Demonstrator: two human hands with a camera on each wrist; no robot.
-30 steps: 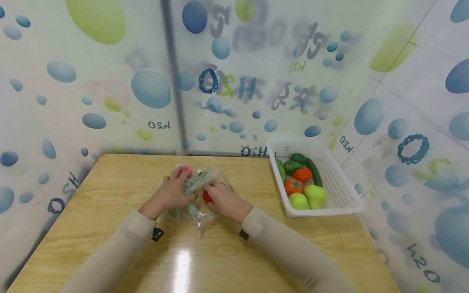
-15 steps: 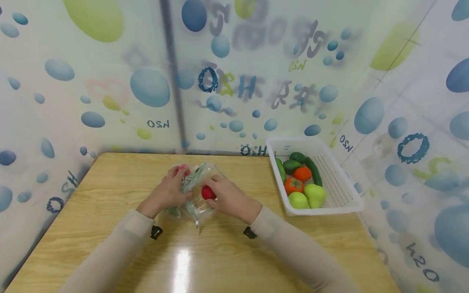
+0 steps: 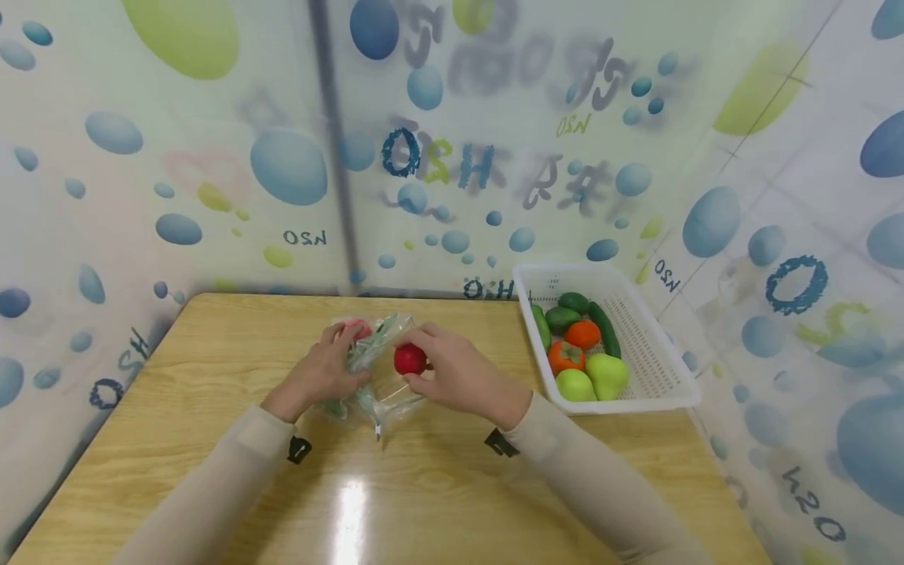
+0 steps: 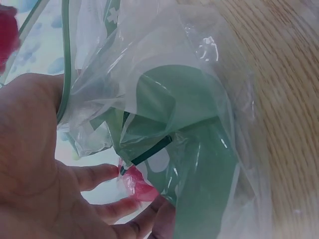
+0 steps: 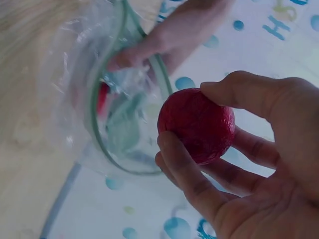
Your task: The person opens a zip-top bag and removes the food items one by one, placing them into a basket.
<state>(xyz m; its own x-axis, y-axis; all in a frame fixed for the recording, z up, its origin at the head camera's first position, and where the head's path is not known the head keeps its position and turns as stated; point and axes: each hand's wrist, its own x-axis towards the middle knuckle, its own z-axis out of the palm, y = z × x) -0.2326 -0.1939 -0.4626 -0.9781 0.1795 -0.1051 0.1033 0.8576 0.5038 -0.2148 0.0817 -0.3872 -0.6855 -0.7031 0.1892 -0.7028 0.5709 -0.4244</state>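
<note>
My right hand (image 3: pixel 459 373) pinches a red round fruit (image 5: pixel 197 127) between thumb and fingertips, its dark skin slightly wrinkled in the right wrist view. The fruit stands just right of the mouth of a clear zip bag (image 4: pixel 199 99) with green print and a green zip edge. The left hand (image 3: pixel 321 380) grips the bag from the left, thumb at the zip edge and fingers curled about its side. Behind the plastic, another red thing (image 4: pixel 137 184) shows near the left fingertips, partly hidden by the bag's folds.
To the right stands a white perforated basket (image 3: pixel 657 357) holding green vegetables, orange-red persimmons (image 3: pixel 566 358), a green pear (image 3: pixel 609 377) and a green apple (image 3: pixel 575 386). The wooden table (image 3: pixel 233 345) meets a patterned curtain (image 3: pixel 438 212) along its back edge.
My right hand has drawn the red fruit out of the bag's mouth, moving right. The left hand keeps its grip on the bag, nearly still.
</note>
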